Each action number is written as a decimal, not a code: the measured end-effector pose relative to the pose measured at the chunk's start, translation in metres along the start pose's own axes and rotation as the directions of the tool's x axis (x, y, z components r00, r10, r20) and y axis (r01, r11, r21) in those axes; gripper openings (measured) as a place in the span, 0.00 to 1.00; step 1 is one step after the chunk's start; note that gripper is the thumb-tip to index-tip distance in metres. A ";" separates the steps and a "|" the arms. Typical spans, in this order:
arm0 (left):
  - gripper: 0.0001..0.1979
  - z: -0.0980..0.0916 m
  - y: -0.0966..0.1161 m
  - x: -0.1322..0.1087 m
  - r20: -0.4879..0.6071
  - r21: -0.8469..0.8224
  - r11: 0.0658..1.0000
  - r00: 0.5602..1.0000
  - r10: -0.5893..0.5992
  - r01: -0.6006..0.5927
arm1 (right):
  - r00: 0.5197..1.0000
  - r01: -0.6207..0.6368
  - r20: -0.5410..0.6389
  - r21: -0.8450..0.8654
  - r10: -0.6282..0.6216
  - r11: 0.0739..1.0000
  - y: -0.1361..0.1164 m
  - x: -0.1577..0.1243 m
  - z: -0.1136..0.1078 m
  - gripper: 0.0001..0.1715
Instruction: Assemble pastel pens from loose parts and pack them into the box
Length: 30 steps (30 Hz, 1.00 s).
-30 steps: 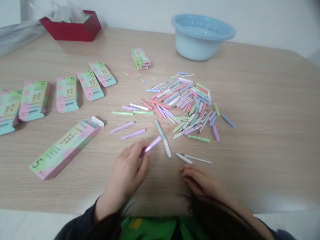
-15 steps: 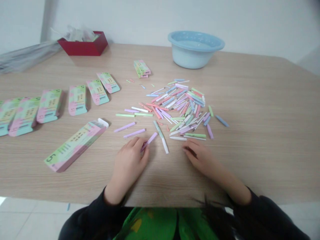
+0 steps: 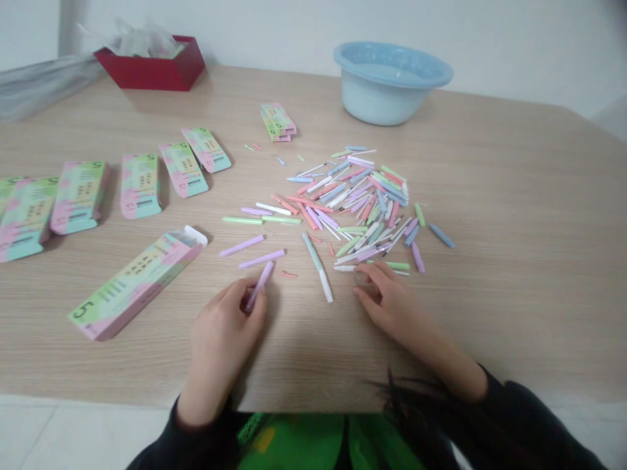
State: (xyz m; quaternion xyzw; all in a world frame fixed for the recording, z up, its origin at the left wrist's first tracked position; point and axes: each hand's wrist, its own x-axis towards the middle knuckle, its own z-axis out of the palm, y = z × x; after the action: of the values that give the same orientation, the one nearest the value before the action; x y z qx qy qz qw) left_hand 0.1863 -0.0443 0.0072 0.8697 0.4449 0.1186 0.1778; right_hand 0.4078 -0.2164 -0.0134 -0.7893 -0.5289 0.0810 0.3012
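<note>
My left hand [image 3: 228, 329] is closed on a slim purple pen barrel [image 3: 259, 286], which points up and away from the fingers. Two more purple barrels [image 3: 262, 258] lie just beyond it. My right hand [image 3: 389, 297] rests on the table with fingers bent, thumb and forefinger apart. Its fingertips reach a white pen piece [image 3: 344, 268] at the near edge of a pile of pastel pen parts [image 3: 365, 196]; whether they touch it is unclear. Between my hands lies a pen with a grey-green and a white half [image 3: 317, 266]. A small red piece [image 3: 289, 275] sits near the left hand.
A long open carton [image 3: 140, 281] lies at the left. Behind it several similar cartons [image 3: 140, 186] form a row, with a small stack [image 3: 279, 121] farther back. A blue basin [image 3: 392, 85] and a red box [image 3: 154, 72] holding plastic bags stand at the back.
My left hand has moved left and toward me with the purple barrel, uncovering the small red piece. My right hand's thumb and forefinger have parted slightly. The view has shifted a little.
</note>
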 end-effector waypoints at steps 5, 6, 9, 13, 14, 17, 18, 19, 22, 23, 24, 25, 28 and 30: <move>0.11 0.000 0.001 0.005 0.016 0.115 0.993 0.999 0.033 -0.034 | 0.992 0.009 0.127 -0.165 0.012 0.986 -0.033 0.016 0.002 0.11; 0.13 0.001 0.002 0.006 -0.005 0.134 0.989 0.998 0.058 -0.057 | 0.986 -0.010 0.160 -0.210 0.045 0.978 -0.038 0.021 0.004 0.13; 0.17 0.002 0.006 0.011 -0.065 0.170 0.966 0.976 0.209 -0.195 | 0.967 -0.062 0.217 -0.308 0.133 0.949 -0.048 0.031 0.012 0.14; 0.20 0.005 0.020 0.039 0.085 0.241 0.799 0.832 0.548 -0.551 | 0.959 -0.072 0.236 -0.336 0.159 0.939 -0.050 0.033 0.017 0.14; 0.20 0.007 0.024 0.049 0.134 0.259 0.741 0.783 0.608 -0.619 | 0.957 -0.080 0.237 -0.341 0.168 0.937 -0.051 0.032 0.016 0.13; 0.19 0.016 0.031 0.077 0.240 0.247 0.641 0.687 0.686 -0.727 | 0.950 -0.107 0.241 -0.345 0.198 0.932 -0.051 0.025 0.006 0.12; 0.19 0.019 0.032 0.085 0.250 0.238 0.633 0.676 0.693 -0.737 | 0.949 -0.111 0.243 -0.342 0.202 0.933 -0.050 0.022 0.001 0.12; 0.19 0.022 0.032 0.090 0.245 0.235 0.633 0.675 0.696 -0.738 | 0.950 -0.115 0.238 -0.335 0.202 0.935 -0.046 0.020 -0.006 0.12; 0.20 0.026 0.028 0.098 0.187 0.246 0.629 0.673 0.716 -0.738 | 0.970 -0.139 0.151 -0.306 0.192 0.942 -0.025 0.019 -0.025 0.13; 0.20 0.026 0.026 0.098 0.169 0.246 0.622 0.665 0.727 -0.743 | 0.977 -0.150 0.099 -0.299 0.187 0.942 -0.016 0.022 -0.029 0.13; 0.20 0.027 0.025 0.099 0.152 0.243 0.618 0.658 0.737 -0.748 | 0.982 -0.159 0.046 -0.301 0.181 0.940 -0.006 0.026 -0.033 0.12; 0.20 0.028 0.023 0.099 0.139 0.237 0.619 0.657 0.741 -0.749 | 0.984 -0.164 0.009 -0.311 0.176 0.936 0.003 0.031 -0.035 0.11; 0.17 0.031 0.019 0.102 0.121 0.208 0.646 0.675 0.728 -0.734 | 0.986 -0.148 0.025 -0.352 0.168 0.924 0.024 0.048 -0.035 0.11; 0.16 0.028 0.016 0.103 0.116 0.191 0.652 0.676 0.727 -0.734 | 0.982 -0.121 0.096 -0.343 0.163 0.931 0.031 0.057 -0.034 0.12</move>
State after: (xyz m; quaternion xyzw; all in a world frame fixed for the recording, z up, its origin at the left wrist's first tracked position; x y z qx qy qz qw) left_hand 0.2676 0.0255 -0.0069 0.9907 0.0654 0.1169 0.0233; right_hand 0.4719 -0.1872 0.0078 -0.8587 -0.4940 0.0595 0.1224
